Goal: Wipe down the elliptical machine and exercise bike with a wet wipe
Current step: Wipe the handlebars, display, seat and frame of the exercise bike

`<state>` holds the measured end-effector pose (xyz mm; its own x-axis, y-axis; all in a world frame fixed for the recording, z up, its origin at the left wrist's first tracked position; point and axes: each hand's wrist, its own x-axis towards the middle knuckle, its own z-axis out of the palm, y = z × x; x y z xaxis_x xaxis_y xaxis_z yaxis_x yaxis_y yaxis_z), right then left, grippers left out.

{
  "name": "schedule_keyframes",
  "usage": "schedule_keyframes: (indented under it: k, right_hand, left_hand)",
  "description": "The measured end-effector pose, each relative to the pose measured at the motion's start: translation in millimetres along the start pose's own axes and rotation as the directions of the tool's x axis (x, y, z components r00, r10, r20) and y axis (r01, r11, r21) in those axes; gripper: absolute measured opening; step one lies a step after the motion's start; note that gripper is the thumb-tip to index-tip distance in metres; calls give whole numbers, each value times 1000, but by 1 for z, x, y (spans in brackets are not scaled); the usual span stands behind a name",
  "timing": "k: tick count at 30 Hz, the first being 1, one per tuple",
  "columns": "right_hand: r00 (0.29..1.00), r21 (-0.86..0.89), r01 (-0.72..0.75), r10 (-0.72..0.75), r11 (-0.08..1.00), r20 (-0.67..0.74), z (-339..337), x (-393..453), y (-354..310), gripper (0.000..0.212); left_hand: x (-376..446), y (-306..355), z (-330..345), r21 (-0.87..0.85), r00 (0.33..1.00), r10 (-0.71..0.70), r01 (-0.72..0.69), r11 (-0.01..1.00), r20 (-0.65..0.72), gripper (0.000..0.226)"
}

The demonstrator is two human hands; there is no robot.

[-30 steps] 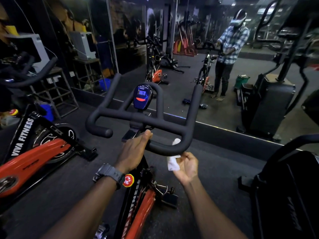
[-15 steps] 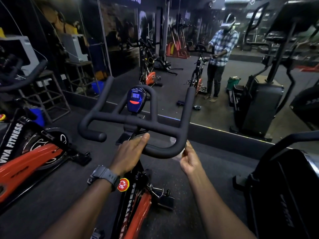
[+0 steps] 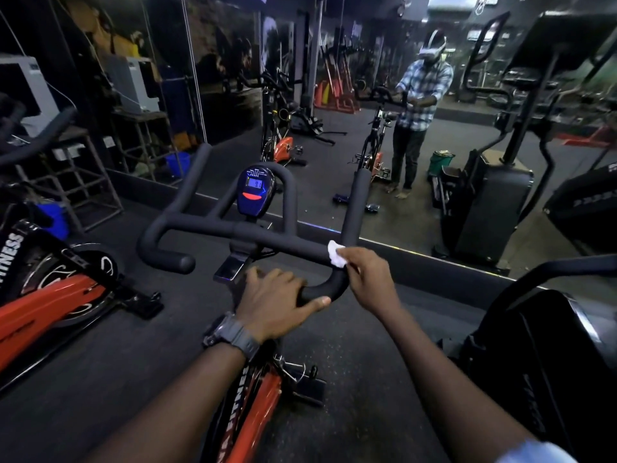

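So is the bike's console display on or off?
On. The console shows a lit blue screen with digits, though they are too small to read.

Left hand grips with curled fingers; right hand pinches, both forearms extended forward.

My exercise bike's handlebar is wrapped in matt black foam-like padding. The wet wipe against it looks like soft, crumpled white cloth. The console is glossy plastic, the frame glossy orange-red paint. At twelve o'clock, a smooth mirror wall. The floor is matt, speckled rubber.
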<state>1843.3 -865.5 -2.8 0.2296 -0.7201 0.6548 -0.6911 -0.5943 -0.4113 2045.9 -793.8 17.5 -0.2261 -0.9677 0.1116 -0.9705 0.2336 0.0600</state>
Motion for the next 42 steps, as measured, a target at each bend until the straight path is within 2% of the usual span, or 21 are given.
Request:
schedule_keyframes:
  k: [3,6,8,12,14,17,18,19,21,23,26,28,31,33,35,37,38,40,42]
  right_hand:
    - [983,-110,-47,66,993,171,-4,20,1,32]
    - [960,-155,59,-14,986,280,-12,2,-4,32]
    - [968,-148,58,-19,987,252,-24,-5,0,29]
    - [964,-231,-154,198,961,179,-22,36,2,24]
    - [955,-259,-105,170,960,243,-12,44,-15,28]
    - [911,-214,122,-24,969,413,-14,23,-24,28]
    - [914,-201,137,-46,970,403,-21,16,-19,29]
    - [937,-202,84,-9,976,348,-25,17,-11,29]
    - [959,-238,-123,178,963,221,-27,32,2,25]
    - [933,-255,-263,313,930,178,-21,49,-1,23]
    - [940,-217,-216,263,952,217,-12,44,-17,38]
    - [943,-214,-193,241,958,229,-17,34,-14,31]
    - [928,-205,-296,332,933,170,-26,43,11,29]
    - [929,-142,-312,333,939,161,-24,61,16,12]
    - [935,-162,-199,237,967,263,-12,69,10,29]
    - [925,-199,-20,94,980,369,-9,58,1,30]
    - [919,-161,20,46,987,393,-13,49,1,29]
    - [926,-57,3,19,998,378,-25,35,11,24]
    - [934,-37,-87,94,996,343,-29,46,24,25]
  left_hand:
    - [6,30,4,43,996,77,-79,996,42,84]
    - [9,44,10,54,998,62,-63,997,11,83]
    - [10,42,12,28,998,62,-62,998,-3,83]
    - [12,40,10,-16,997,73,-73,997,-4,77]
    - [12,40,5,-57,997,77,-76,995,2,71]
    - [15,29,-5,-137,996,93,-92,986,-1,55]
    - [16,24,-8,-158,995,104,-103,982,-1,49]
    - [20,19,-9,-178,993,114,-112,978,0,44]
    - [28,10,-8,-220,991,132,-128,967,4,38]
    - [40,7,-4,-273,990,138,-139,952,-23,33]
    - [61,4,0,-279,980,117,-158,947,-158,24]
    - [70,5,-2,-233,974,109,-154,960,-196,23]
    - [73,9,3,-193,970,81,-127,973,-230,24]
    - [73,9,6,-204,963,57,-113,972,-261,27]
    - [73,8,8,-194,955,48,-108,975,-293,32]
    - [72,7,8,-192,955,27,-87,978,-297,35]
    - [72,7,9,-198,952,11,-75,977,-306,34]
    - [71,7,10,-194,947,-10,-56,979,-320,31]
    - [72,7,10,-162,949,-15,-38,986,-316,34]
